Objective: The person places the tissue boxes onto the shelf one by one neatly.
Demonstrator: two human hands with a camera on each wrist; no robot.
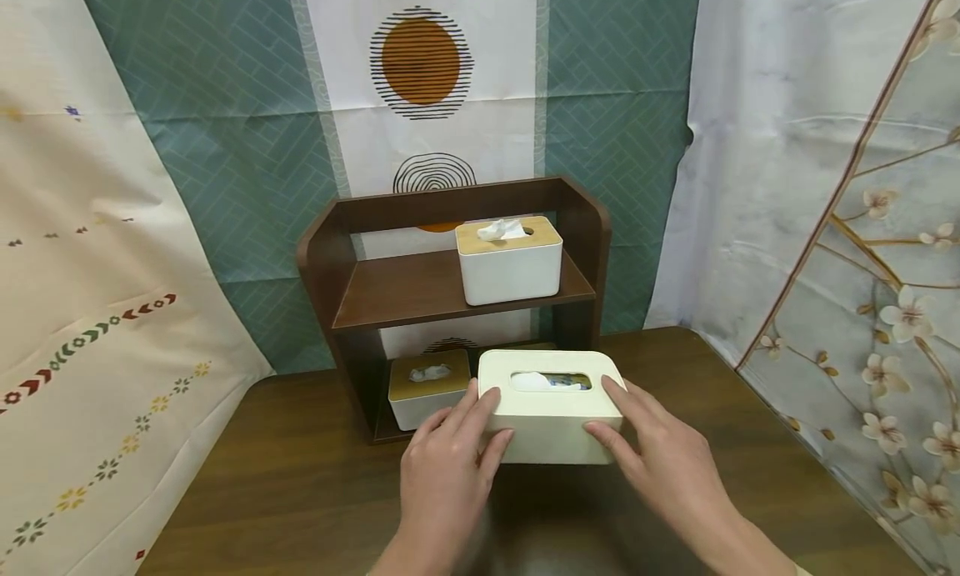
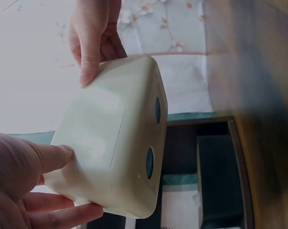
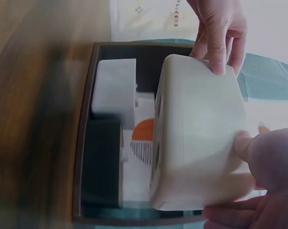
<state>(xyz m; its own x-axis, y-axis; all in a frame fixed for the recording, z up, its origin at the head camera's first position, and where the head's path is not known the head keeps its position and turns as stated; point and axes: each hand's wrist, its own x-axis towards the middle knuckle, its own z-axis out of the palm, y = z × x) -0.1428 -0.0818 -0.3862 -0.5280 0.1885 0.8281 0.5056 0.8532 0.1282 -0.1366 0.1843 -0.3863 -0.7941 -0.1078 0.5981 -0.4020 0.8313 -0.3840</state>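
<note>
A cream tissue box (image 1: 558,438) is held level in front of the shelf, with white tissue showing in its oval top slot. My left hand (image 1: 447,468) grips its left end, thumb on the near side and fingers along the top edge and end. At the opposite end, my right hand (image 1: 667,451) holds it in the same way. Two round holes show on the underside of the cream box (image 2: 134,143) in the left wrist view, and the tabletop (image 1: 300,476) lies below it.
Behind stands a dark brown two-tier shelf (image 1: 405,288). A white tissue box with a wooden lid (image 1: 512,272) sits on its upper right. Another wooden-lidded white box (image 1: 431,405) occupies the lower left. Beside that, a dark box (image 3: 102,162) is mostly hidden in the head view.
</note>
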